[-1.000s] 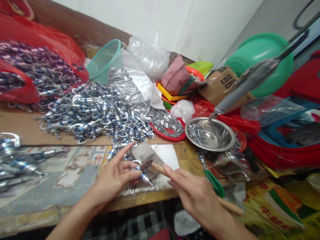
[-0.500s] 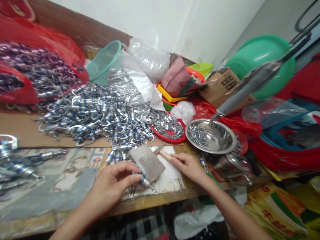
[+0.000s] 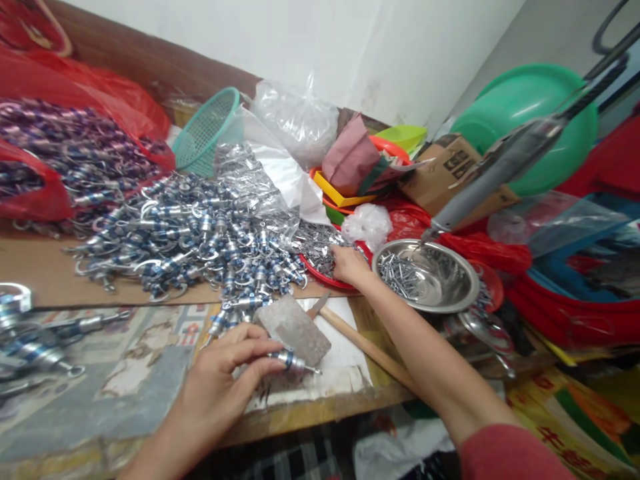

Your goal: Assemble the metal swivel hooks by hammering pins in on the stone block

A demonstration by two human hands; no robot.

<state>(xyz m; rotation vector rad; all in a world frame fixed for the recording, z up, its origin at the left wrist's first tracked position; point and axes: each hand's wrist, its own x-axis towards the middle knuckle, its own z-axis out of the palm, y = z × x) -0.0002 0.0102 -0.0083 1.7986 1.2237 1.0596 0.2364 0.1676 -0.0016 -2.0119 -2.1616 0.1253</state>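
Note:
My left hand (image 3: 235,373) pinches a small silver cylinder fitting with a blue band (image 3: 293,361), its thin ringed end pointing right. This fitting is held over the near edge of a worn metal block (image 3: 293,330). My right hand (image 3: 350,265) reaches into a red plate (image 3: 327,279) of small flat metal pieces (image 3: 317,241). Its fingers are curled together at the pieces, and the fingertips are partly hidden. A hammer with a wooden handle (image 3: 367,343) lies beside the block on white paper (image 3: 345,380), its handle running under my right forearm.
A large heap of blue-banded fittings (image 3: 185,233) spreads left of the plate. Right of it stands a steel bowl (image 3: 450,300) with metal pins. A grey hand tool (image 3: 480,183) hangs above the bowl. More fittings (image 3: 37,340) lie at the left front.
My right hand has let go of the hammer and moved up and left to the red plate. My left hand still holds the fitting, now turned more level.

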